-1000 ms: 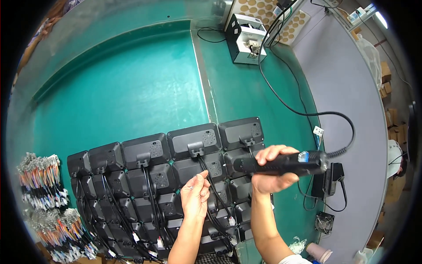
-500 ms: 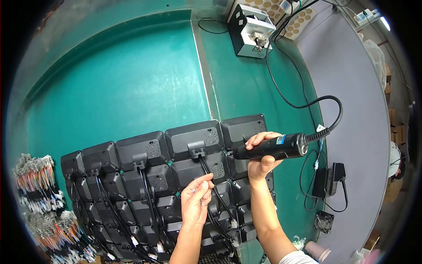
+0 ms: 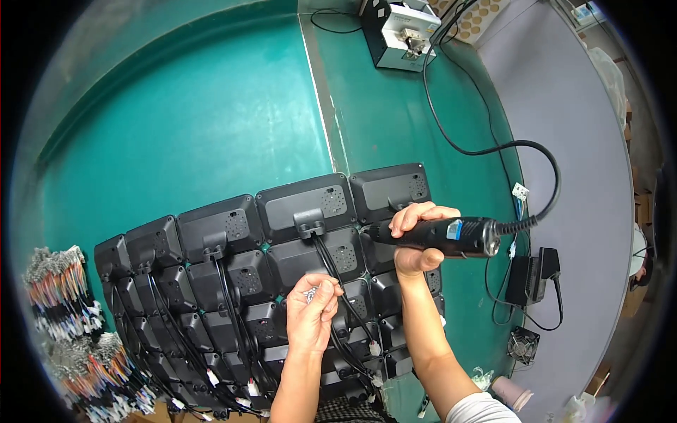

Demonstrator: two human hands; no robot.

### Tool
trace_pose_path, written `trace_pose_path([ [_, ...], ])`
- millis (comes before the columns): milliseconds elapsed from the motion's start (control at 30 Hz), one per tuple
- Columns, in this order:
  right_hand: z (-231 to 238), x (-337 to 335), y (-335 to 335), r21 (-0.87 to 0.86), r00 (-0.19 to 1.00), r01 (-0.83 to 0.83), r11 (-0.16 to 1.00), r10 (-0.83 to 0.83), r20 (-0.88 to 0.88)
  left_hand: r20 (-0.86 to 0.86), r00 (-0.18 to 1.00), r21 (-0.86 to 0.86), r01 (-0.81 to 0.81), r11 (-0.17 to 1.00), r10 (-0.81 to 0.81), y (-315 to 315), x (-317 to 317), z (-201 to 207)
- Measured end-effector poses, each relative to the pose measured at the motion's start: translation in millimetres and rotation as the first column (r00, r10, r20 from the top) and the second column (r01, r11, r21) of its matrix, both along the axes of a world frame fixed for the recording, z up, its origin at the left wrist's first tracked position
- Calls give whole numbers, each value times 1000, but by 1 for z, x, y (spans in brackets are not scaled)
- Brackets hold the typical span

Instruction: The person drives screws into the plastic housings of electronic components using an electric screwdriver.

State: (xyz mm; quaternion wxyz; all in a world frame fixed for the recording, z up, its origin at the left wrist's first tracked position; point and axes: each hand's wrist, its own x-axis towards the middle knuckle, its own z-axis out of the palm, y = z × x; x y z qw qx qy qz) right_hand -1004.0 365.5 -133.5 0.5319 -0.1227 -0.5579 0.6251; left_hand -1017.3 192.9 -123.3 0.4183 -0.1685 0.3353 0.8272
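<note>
My right hand (image 3: 416,243) is wrapped round a black corded electric screwdriver (image 3: 462,237). The tool lies nearly level, its narrow tip pointing left to the corners where several black plastic housings (image 3: 300,204) meet; whether it touches one I cannot tell. Curled over the second row of housings, my left hand (image 3: 312,310) has thumb and forefinger pinched together. Small shiny metal pieces that look like screws (image 3: 310,294) show within its fingers. Black cables (image 3: 338,296) with white plugs run from bracket-like mounts on the housings past this hand.
Bundles of coloured wires (image 3: 63,289) lie at the left. A boxy machine (image 3: 402,35) stands at the back of the green bench (image 3: 211,120). The screwdriver's cord (image 3: 451,141) loops across the right side. Near the grey panel are a black power adapter (image 3: 525,280) and a small fan (image 3: 523,345).
The view has shifted slightly, so the housings sit higher in the picture. My left hand has turned a little, with its fingers more curled. My right hand keeps hold of the screwdriver.
</note>
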Motion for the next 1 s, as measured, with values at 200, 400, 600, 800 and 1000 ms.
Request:
trace_pose_path([
  [200,26,12,18,-401,985,-6,916,-63,-158,5,996,-15,88,996,-88,8,-1,5],
  [400,77,40,-8,-417,928,-213,883,50,-369,7,988,-22,154,988,-154,16,2,10],
  [600,80,47,-14,-411,936,-182,893,29,-351,-13,975,27,220,975,-220,15,6,8],
  [800,79,54,-21,-327,936,-156,932,34,-350,28,949,-99,316,944,-314,16,9,13],
  [1000,81,56,-22,-387,930,-234,892,89,-357,-60,861,-168,491,855,-506,8,-2,13],
])
